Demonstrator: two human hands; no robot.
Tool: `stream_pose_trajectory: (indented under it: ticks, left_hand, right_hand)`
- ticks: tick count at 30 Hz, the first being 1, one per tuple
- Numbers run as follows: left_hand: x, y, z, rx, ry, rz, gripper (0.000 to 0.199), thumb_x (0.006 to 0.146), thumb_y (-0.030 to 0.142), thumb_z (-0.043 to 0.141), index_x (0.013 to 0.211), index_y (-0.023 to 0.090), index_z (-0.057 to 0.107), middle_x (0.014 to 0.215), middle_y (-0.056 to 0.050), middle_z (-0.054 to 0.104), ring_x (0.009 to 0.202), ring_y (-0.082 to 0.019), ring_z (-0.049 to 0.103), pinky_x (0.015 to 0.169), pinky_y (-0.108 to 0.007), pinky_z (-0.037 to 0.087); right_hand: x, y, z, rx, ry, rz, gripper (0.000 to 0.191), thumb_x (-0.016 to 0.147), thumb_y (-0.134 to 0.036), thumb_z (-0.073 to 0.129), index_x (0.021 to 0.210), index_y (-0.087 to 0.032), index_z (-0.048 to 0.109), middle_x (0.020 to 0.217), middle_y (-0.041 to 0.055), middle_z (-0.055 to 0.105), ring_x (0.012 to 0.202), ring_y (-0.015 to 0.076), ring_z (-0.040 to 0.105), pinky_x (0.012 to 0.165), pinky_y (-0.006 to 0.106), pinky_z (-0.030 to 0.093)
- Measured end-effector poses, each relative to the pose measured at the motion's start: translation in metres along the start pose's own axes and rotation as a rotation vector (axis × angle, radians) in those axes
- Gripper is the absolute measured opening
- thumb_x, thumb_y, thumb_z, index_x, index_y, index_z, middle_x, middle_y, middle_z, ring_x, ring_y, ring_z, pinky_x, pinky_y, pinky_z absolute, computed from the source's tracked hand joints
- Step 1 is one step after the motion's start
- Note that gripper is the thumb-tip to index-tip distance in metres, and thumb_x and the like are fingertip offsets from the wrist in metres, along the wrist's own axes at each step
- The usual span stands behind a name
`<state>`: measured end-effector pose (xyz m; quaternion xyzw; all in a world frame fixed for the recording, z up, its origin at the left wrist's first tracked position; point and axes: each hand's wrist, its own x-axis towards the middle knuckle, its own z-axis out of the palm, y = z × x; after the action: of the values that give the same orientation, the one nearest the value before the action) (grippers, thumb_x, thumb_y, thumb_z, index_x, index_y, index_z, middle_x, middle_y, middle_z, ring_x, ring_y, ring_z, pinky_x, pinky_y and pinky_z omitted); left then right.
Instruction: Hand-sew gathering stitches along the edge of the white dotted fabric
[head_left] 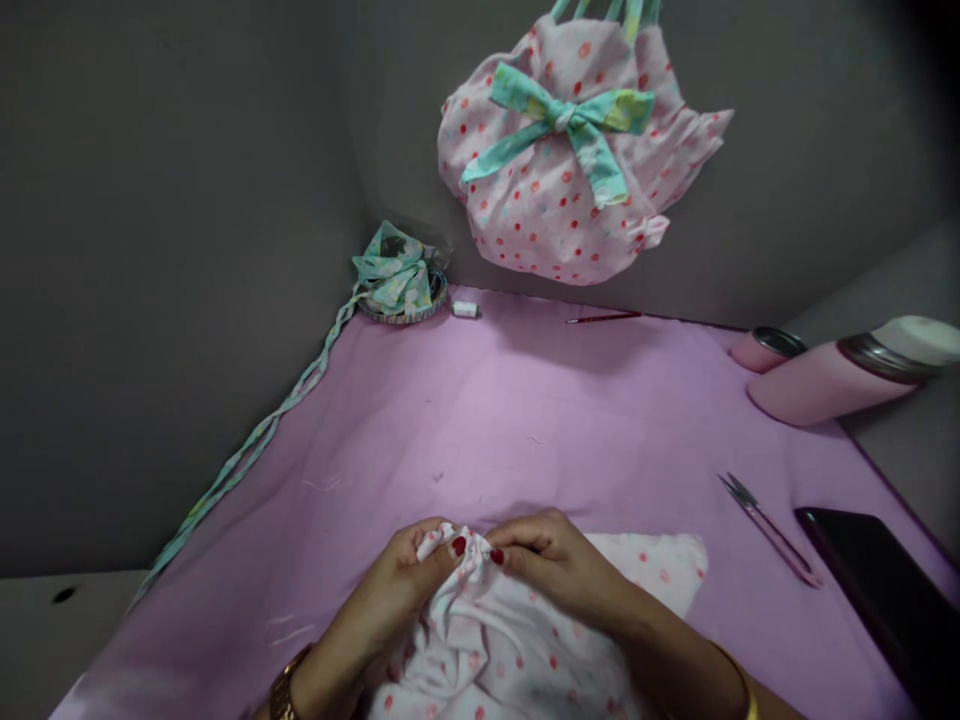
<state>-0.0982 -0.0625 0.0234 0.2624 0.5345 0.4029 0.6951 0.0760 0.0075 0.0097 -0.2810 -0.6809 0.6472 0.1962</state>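
Observation:
White cloth with red and pink dots (517, 650) lies bunched at the bottom centre, its upper edge gathered into small folds. My left hand (420, 565) pinches that gathered edge between thumb and fingers. Close beside it on the right, my right hand (544, 560) pinches the same edge. The two thumbs are a short gap apart, with puckered cloth between them. A flat corner of the cloth spreads out beyond my right hand. Whether either hand holds a needle or thread cannot be made out.
Thread snips (776, 530) and a black phone-like object (885, 590) lie on the purple cover (525, 400) at right. Behind are a pink bottle (832, 380), pink cup (757, 350), red pen-like tool (604, 318), thread spool (466, 310) and basket (401, 317). A dotted bag (540, 215) hangs above.

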Motion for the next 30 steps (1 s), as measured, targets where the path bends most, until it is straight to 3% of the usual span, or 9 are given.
stream_pose_trajectory:
  ticks: [4, 11, 20, 30]
  left_hand:
    - [0.000, 0.002, 0.002, -0.078, -0.020, -0.013, 0.028, 0.071, 0.041, 0.063, 0.071, 0.015, 0.055, 0.061, 0.004, 0.048, 0.052, -0.008, 0.040, 0.051, -0.021, 0.031]
    - [0.001, 0.000, 0.010, -0.063, 0.056, 0.035, 0.027, 0.072, 0.040, 0.064, 0.067, 0.017, 0.052, 0.060, 0.005, 0.046, 0.054, -0.009, 0.041, 0.052, -0.021, 0.033]
    - [-0.001, 0.000, 0.002, -0.159, 0.060, 0.003, 0.021, 0.076, 0.034, 0.062, 0.069, 0.014, 0.057, 0.059, 0.003, 0.051, 0.051, -0.008, 0.045, 0.050, -0.020, 0.035]
    - [-0.002, 0.006, 0.003, 0.004, 0.121, 0.034, 0.024, 0.075, 0.035, 0.060, 0.065, 0.016, 0.051, 0.055, 0.006, 0.043, 0.049, -0.008, 0.038, 0.048, -0.020, 0.032]
  right_hand:
    - [0.000, 0.001, 0.001, 0.004, 0.004, 0.017, 0.021, 0.085, -0.021, 0.054, 0.095, -0.017, 0.071, 0.076, 0.0035, 0.070, 0.065, 0.0111, 0.060, 0.060, 0.021, 0.045]
    - [0.002, 0.003, 0.004, -0.049, 0.059, 0.032, 0.022, 0.084, -0.026, 0.053, 0.091, -0.015, 0.072, 0.072, 0.0036, 0.069, 0.061, 0.0109, 0.057, 0.056, 0.021, 0.044]
    - [-0.001, 0.004, 0.004, 0.005, 0.059, 0.072, 0.023, 0.084, -0.028, 0.054, 0.093, -0.015, 0.072, 0.076, 0.0059, 0.071, 0.066, 0.0129, 0.061, 0.060, 0.022, 0.047]
    - [-0.002, 0.000, 0.002, 0.014, 0.015, 0.032, 0.022, 0.085, -0.022, 0.054, 0.098, -0.016, 0.071, 0.078, 0.0050, 0.071, 0.072, 0.0142, 0.064, 0.065, 0.022, 0.049]
